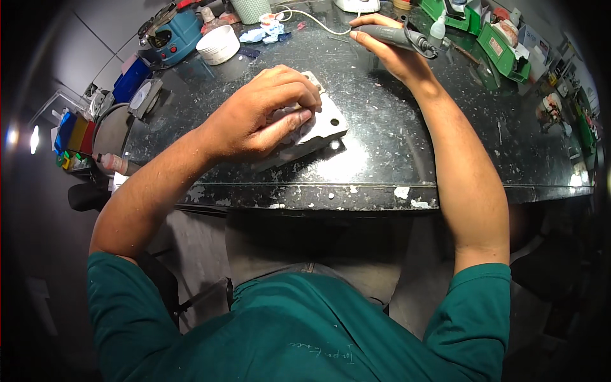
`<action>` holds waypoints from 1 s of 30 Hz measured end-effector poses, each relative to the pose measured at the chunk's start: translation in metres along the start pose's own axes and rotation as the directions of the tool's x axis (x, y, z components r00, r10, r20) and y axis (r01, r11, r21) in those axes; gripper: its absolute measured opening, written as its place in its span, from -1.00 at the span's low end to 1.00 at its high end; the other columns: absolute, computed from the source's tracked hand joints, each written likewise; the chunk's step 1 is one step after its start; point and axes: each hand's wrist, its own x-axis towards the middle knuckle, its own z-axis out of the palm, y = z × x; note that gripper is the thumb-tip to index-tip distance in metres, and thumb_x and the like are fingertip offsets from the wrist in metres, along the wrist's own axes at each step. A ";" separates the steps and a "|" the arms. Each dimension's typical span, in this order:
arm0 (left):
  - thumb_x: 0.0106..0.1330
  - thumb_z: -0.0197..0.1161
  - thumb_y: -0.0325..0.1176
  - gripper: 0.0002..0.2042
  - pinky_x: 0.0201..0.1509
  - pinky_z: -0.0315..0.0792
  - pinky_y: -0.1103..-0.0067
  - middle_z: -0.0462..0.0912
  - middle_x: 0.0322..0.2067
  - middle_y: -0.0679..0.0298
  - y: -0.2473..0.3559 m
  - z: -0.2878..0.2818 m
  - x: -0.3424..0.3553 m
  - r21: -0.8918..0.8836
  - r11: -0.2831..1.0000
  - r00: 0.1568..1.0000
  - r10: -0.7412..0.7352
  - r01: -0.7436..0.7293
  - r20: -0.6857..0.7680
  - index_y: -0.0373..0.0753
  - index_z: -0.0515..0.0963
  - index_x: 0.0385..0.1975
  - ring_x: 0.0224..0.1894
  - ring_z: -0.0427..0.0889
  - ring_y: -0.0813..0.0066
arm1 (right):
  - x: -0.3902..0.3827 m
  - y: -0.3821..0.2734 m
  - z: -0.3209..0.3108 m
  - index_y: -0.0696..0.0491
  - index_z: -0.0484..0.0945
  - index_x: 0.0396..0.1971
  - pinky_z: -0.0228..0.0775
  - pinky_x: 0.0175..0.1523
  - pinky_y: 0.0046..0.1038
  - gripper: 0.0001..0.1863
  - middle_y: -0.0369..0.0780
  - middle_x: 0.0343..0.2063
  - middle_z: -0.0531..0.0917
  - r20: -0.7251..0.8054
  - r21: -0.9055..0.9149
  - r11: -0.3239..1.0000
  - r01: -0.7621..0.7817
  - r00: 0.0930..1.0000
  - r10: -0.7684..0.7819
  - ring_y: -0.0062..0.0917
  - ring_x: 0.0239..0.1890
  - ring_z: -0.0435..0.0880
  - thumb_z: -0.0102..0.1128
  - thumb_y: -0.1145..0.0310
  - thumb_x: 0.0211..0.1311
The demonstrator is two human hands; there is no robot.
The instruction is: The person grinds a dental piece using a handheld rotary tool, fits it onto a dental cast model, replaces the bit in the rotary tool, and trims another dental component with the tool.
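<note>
Just left of the middle, my left hand (270, 111) is closed with bent fingers and thumb around a whitish lump (296, 135) on a pale metal block (328, 127). The block has round holes at its right end and lies slantwise on the dark table. Most of the lump, and much of the block, is hidden under the fingers. Farther off to the right, my right hand (388, 54) grips a dark grey pen-shaped rotary handpiece (385, 34), held sideways above the table. Its dark cable loops at the right end. Fingers cover its left tip, and it is apart from the block.
A white tub (218, 45) and a blue machine (168, 39) stand at the far left. A white cord (312, 22) curves across the back. Green bins (503, 52) and a small white bottle (438, 27) stand far right. The table's front edge (356, 198) is chipped.
</note>
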 end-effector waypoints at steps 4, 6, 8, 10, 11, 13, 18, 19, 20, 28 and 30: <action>0.27 0.13 -0.49 -0.91 0.12 0.34 0.39 0.59 -0.16 0.16 -0.002 0.000 -0.002 -0.003 0.999 0.999 -0.042 0.042 -0.025 -0.32 0.50 -0.28 -0.02 0.49 0.27 | 0.001 -0.001 0.002 -0.01 0.68 -0.17 0.53 -0.14 -0.43 -0.74 -0.25 -0.34 0.72 0.029 0.018 0.998 -0.061 0.998 0.060 -0.52 -0.28 0.68 0.33 0.19 0.19; 0.27 0.11 -0.50 -0.90 0.12 0.35 0.40 0.59 -0.15 0.15 -0.003 0.000 -0.001 0.026 0.998 0.998 -0.054 0.055 -0.033 -0.32 0.50 -0.27 -0.02 0.50 0.26 | 0.000 0.001 0.001 -0.01 0.68 -0.17 0.52 -0.16 -0.45 -0.74 -0.25 -0.35 0.72 0.031 0.011 1.000 -0.024 0.999 0.024 -0.54 -0.29 0.67 0.32 0.19 0.20; 0.26 0.12 -0.50 -0.90 0.13 0.35 0.39 0.59 -0.14 0.15 -0.003 0.001 -0.001 0.026 0.998 0.998 -0.051 0.052 -0.040 -0.32 0.50 -0.27 -0.02 0.50 0.26 | 0.000 -0.003 0.001 -0.01 0.68 -0.17 0.52 -0.17 -0.45 -0.74 -0.26 -0.36 0.71 0.051 0.007 0.999 -0.044 0.998 0.043 -0.55 -0.30 0.66 0.32 0.20 0.21; 0.26 0.12 -0.50 -0.89 0.13 0.35 0.39 0.59 -0.14 0.15 -0.004 0.002 -0.001 0.027 0.999 0.998 -0.045 0.046 -0.046 -0.32 0.50 -0.26 -0.01 0.50 0.26 | -0.001 -0.005 0.002 -0.01 0.68 -0.17 0.51 -0.18 -0.46 -0.75 -0.26 -0.37 0.71 0.068 0.000 0.998 -0.063 0.996 0.063 -0.56 -0.31 0.66 0.32 0.20 0.21; 0.24 0.13 -0.49 -0.89 0.13 0.35 0.39 0.59 -0.15 0.15 -0.004 0.002 -0.001 0.020 0.999 0.998 -0.036 0.037 -0.047 -0.32 0.50 -0.26 -0.01 0.50 0.25 | -0.002 -0.005 0.003 0.02 0.66 -0.14 0.44 -0.23 -0.54 -0.73 -0.32 -0.42 0.66 0.061 0.012 0.999 -0.031 0.998 0.030 -0.65 -0.36 0.59 0.31 0.21 0.24; 0.23 0.14 -0.49 -0.88 0.13 0.35 0.38 0.59 -0.15 0.15 -0.005 0.002 -0.001 0.012 1.000 0.998 -0.027 0.028 -0.048 -0.32 0.50 -0.27 -0.01 0.50 0.25 | -0.002 -0.004 0.003 0.04 0.65 -0.10 0.38 -0.28 -0.62 -0.72 -0.38 -0.48 0.62 0.054 0.023 1.000 0.000 0.999 -0.002 -0.73 -0.42 0.51 0.29 0.21 0.28; 0.14 0.19 -0.50 -0.87 0.16 0.35 0.40 0.60 -0.19 0.19 -0.006 0.003 0.002 0.048 0.999 0.997 0.002 0.002 -0.075 -0.31 0.57 -0.31 0.00 0.50 0.26 | -0.003 -0.004 0.003 0.05 0.65 -0.10 0.39 -0.27 -0.61 -0.72 -0.36 -0.44 0.64 0.066 0.009 1.000 0.005 0.998 -0.005 -0.72 -0.41 0.53 0.29 0.22 0.28; 0.14 0.19 -0.50 -0.87 0.16 0.35 0.40 0.60 -0.19 0.19 -0.005 0.004 0.003 0.047 0.999 0.997 0.001 0.002 -0.075 -0.31 0.57 -0.31 0.00 0.50 0.26 | -0.002 -0.004 0.002 0.05 0.65 -0.10 0.39 -0.27 -0.61 -0.72 -0.36 -0.44 0.64 0.067 0.008 1.000 0.004 0.998 -0.004 -0.72 -0.41 0.53 0.29 0.22 0.28; 0.12 0.22 -0.49 -0.88 0.16 0.35 0.40 0.59 -0.20 0.22 -0.003 0.004 0.004 0.046 0.998 0.997 -0.032 0.035 -0.065 -0.29 0.58 -0.34 0.00 0.50 0.27 | -0.002 -0.005 0.002 0.03 0.66 -0.13 0.44 -0.24 -0.55 -0.73 -0.32 -0.41 0.67 0.077 0.025 0.999 -0.023 0.997 0.021 -0.66 -0.37 0.58 0.30 0.22 0.25; 0.07 0.31 -0.44 -0.91 0.19 0.32 0.37 0.56 -0.26 0.31 -0.002 0.004 0.008 0.160 0.986 0.999 -0.031 0.038 -0.044 -0.23 0.58 -0.43 -0.02 0.50 0.28 | -0.002 -0.003 0.004 0.01 0.67 -0.16 0.45 -0.26 -0.54 -0.75 -0.31 -0.41 0.69 0.094 0.051 0.998 -0.045 0.995 0.040 -0.64 -0.36 0.61 0.32 0.22 0.22; 0.07 0.33 -0.43 -0.91 0.23 0.26 0.31 0.55 -0.25 0.31 -0.004 0.002 0.008 0.208 0.977 0.998 0.051 -0.054 0.022 -0.22 0.57 -0.44 -0.02 0.49 0.26 | -0.001 -0.002 0.005 0.00 0.67 -0.16 0.44 -0.28 -0.56 -0.75 -0.32 -0.43 0.68 0.108 0.091 0.995 -0.052 0.993 0.042 -0.67 -0.38 0.59 0.33 0.22 0.22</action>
